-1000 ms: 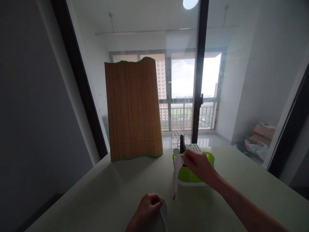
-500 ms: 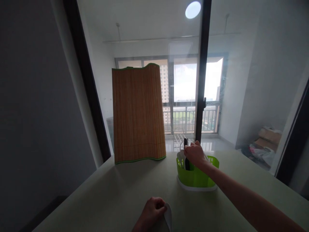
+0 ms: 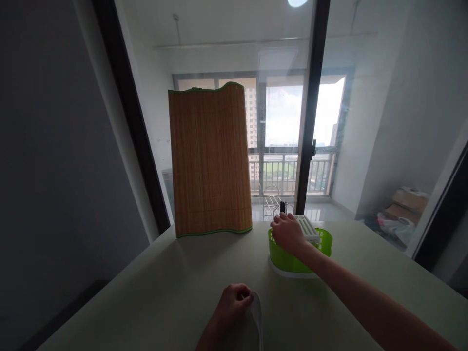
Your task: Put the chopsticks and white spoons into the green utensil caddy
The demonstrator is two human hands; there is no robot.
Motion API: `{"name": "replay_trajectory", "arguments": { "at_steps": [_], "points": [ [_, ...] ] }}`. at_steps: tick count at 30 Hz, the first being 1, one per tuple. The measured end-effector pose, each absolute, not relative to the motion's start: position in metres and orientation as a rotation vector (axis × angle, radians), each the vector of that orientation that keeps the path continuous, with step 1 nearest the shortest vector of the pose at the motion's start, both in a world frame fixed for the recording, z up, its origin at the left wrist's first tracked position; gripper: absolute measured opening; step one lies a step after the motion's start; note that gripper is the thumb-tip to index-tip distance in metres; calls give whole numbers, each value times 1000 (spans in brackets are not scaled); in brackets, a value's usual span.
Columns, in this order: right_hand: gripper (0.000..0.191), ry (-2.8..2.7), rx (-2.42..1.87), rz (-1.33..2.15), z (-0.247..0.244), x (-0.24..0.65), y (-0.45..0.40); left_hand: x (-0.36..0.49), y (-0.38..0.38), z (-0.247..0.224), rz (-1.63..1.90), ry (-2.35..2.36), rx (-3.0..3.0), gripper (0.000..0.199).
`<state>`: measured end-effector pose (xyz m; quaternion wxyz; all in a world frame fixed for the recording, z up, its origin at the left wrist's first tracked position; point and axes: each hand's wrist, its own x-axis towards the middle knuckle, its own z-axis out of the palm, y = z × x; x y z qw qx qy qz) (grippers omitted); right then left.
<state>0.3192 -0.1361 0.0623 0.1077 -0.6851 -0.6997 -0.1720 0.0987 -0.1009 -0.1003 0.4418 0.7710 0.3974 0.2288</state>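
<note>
At the lower middle, my left hand (image 3: pixel 232 302) is closed, pinching the upper end of a white spoon (image 3: pixel 258 314) whose narrower part runs down out of view. My right hand (image 3: pixel 288 234) reaches over the left part of a green utensil basket (image 3: pixel 288 261) with a white base. Its fingers curl down at the basket's left rim, and what they grip is hidden. Dark chopsticks (image 3: pixel 283 206) stick up just behind that hand. A white slatted piece (image 3: pixel 307 229) lies tilted in the basket, right of the hand.
A bamboo mat (image 3: pixel 212 161) with green edging stands upright at the table's back left. Both basket and mat are on the pale table (image 3: pixel 175 292). Behind is a glass door with a dark frame (image 3: pixel 310 122); bags and cardboard (image 3: pixel 405 209) lie beyond it at right.
My right hand has shifted left and down in the basket, away from the chopsticks. The white slatted piece now shows beside it. My left hand still holds the spoon; the view has tilted slightly downward.
</note>
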Motion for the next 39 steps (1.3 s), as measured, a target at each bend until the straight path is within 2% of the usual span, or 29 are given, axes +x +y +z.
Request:
{"name": "replay_trajectory", "arguments": {
  "at_steps": [7,11,17,20,24,28,31,35,39],
  "points": [
    [21,-1906,-1932,222,-30,273,-194,103,-103,-103,659,897,1729,43],
    [19,-1787,-1922,355,-58,267,-197,107,-103,-109,687,862,1673,47],
    [13,-1785,-1895,393,-71,271,-190,115,-108,-109,657,780,1644,49],
    [11,-1822,-1880,375,-58,276,-189,117,-109,-109,701,764,1613,52],
    [10,-1840,-1846,215,3,297,-187,117,-104,-110,786,824,1581,58],
    [20,-1772,-1887,-145,85,329,-180,115,-101,-111,776,881,1650,59],
    [31,-1692,-1962,-381,119,347,-167,115,-101,-111,762,953,1757,60],
    [39,-1712,-2073,-551,117,358,-144,113,-104,-111,733,1037,1945,60],
    [27,-1806,-2180,-602,93,358,-127,112,-108,-108,663,1126,2138,59]
  ]
}}
